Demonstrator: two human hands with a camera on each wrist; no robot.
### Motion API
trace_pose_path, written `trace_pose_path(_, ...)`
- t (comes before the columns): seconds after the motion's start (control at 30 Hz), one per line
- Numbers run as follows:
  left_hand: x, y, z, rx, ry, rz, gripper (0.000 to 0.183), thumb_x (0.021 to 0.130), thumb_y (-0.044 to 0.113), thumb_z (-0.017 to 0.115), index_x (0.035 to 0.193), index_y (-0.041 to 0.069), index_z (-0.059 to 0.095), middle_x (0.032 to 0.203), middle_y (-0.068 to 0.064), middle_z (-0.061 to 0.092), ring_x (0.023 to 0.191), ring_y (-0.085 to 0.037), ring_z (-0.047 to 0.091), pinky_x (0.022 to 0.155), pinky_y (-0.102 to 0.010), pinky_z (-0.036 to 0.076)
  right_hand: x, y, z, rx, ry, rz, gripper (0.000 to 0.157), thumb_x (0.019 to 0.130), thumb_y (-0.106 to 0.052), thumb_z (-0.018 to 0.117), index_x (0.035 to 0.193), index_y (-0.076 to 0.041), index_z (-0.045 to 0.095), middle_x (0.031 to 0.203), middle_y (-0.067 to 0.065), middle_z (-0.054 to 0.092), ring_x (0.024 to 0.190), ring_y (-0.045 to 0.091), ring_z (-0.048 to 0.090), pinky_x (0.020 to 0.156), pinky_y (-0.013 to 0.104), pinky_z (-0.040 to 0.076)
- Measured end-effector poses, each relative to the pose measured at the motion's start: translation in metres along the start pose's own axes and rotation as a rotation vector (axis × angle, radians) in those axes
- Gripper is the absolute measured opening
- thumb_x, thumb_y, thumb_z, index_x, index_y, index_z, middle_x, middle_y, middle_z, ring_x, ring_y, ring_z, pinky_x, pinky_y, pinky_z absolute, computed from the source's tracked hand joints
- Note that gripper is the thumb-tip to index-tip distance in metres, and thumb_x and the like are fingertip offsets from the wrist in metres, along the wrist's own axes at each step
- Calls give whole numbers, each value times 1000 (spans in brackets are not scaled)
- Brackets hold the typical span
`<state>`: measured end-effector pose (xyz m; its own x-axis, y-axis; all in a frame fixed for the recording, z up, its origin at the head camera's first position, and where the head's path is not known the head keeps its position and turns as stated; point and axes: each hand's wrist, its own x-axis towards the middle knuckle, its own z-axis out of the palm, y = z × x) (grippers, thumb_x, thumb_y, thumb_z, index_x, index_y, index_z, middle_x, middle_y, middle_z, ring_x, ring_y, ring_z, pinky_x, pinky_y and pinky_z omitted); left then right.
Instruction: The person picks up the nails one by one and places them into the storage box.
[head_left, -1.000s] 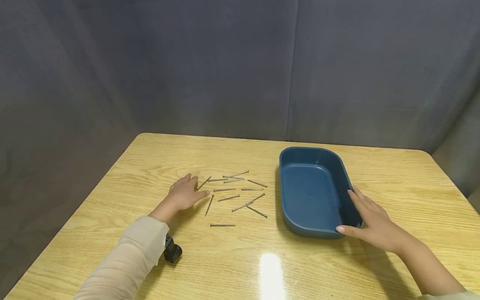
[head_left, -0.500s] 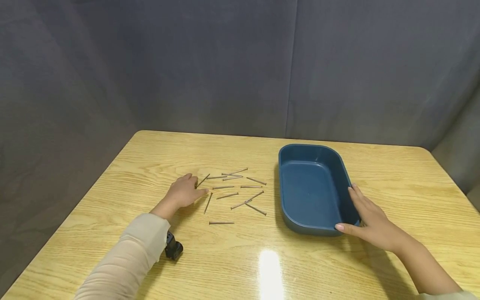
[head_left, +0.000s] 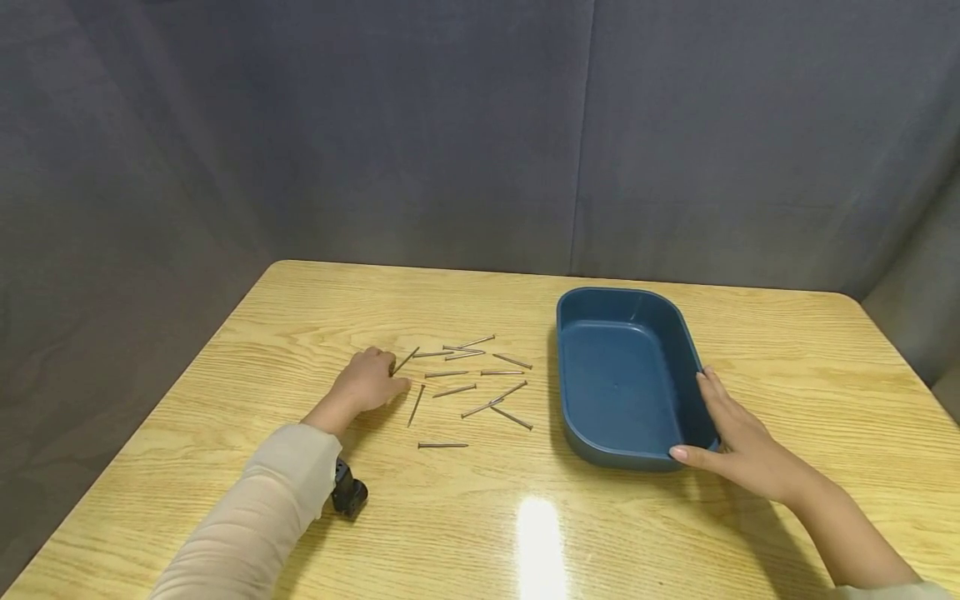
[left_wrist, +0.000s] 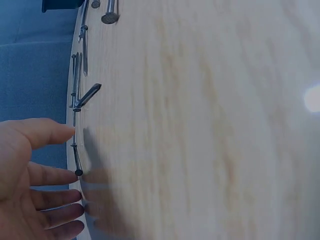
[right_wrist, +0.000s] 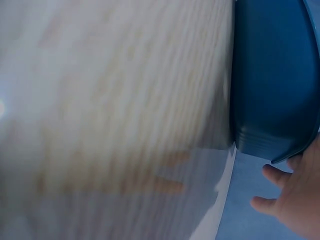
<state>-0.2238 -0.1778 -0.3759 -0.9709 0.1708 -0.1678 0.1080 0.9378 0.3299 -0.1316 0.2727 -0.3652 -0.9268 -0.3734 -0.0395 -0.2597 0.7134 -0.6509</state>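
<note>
My left hand [head_left: 367,381] is low over the left part of the table, beside the leftmost nail [head_left: 407,360]. Its thumb and fingers are spread apart in the left wrist view, with a nail head [left_wrist: 78,172] by the index fingertip; whether they touch I cannot tell. Several more long metal nails [head_left: 454,390] lie scattered to the right of this hand, some crossing each other. A dark blue plastic bin [head_left: 615,375] stands upright on the table. Against its near right corner rests my right hand [head_left: 750,454], thumb at the rim and fingers extended along the side wall.
Pale wood-grain table [head_left: 465,533] with rounded far corners. Grey curtain [head_left: 420,133] hangs behind the table and along its sides. A small black camera [head_left: 349,492] sits on the left wrist. Glare marks the tabletop near the front.
The left thumb has drawn slightly closer to the fingers, and the hand has shifted a little. The right hand stays at the bin. The whole head view has tilted slightly.
</note>
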Motion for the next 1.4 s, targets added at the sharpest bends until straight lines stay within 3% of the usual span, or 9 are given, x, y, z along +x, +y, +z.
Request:
trace_pose_path(0.2, 4, 1, 0, 24, 30, -25, 49, 86, 26, 60, 122, -6, 50, 120, -24, 47, 107, -38, 47, 83, -47, 44, 0, 1, 0, -1, -7, -2, 96, 86, -33, 60, 145, -10, -12, 151, 16, -15, 135, 44, -9, 93, 72, 8)
trace_pose_path(0.4, 7, 3, 0, 40, 55, -6, 33, 86, 16, 58, 111, -6, 56, 105, -20, 54, 90, -32, 54, 75, -41, 47, 0, 1, -1, 7, -12, -2, 96, 86, -33, 60, 145, -11, -12, 151, 14, -17, 135, 44, -10, 93, 72, 8)
trace_pose_path(1.07, 13, 3, -2, -3, 46, -28, 13, 87, 3, 50, 96, -4, 58, 90, -15, 60, 70, -21, 52, 59, -29, 44, 1, 1, 0, 59, -32, 21, 97, 86, -32, 61, 145, -12, -14, 150, 15, -18, 134, 44, -12, 93, 72, 8)
trace_pose_path(1.23, 16, 2, -2, -5, 45, -40, 9, 88, 4, 48, 81, 0, 53, 69, -7, 52, 59, -17, 46, 51, -24, 37, 1, 2, 1, 69, -24, 11, 97, 86, -31, 61, 145, -12, -13, 150, 15, -18, 135, 42, -13, 94, 71, 7)
trace_pose_path(1.4, 17, 2, -1, -15, 34, -51, 30, 88, 8, 51, 59, 10, 40, 51, 2, 35, 45, -10, 32, 43, -20, 28, 1, 3, 2, 77, -22, 0, 96, 86, -30, 61, 144, -11, -14, 150, 15, -18, 135, 41, -13, 95, 71, 7)
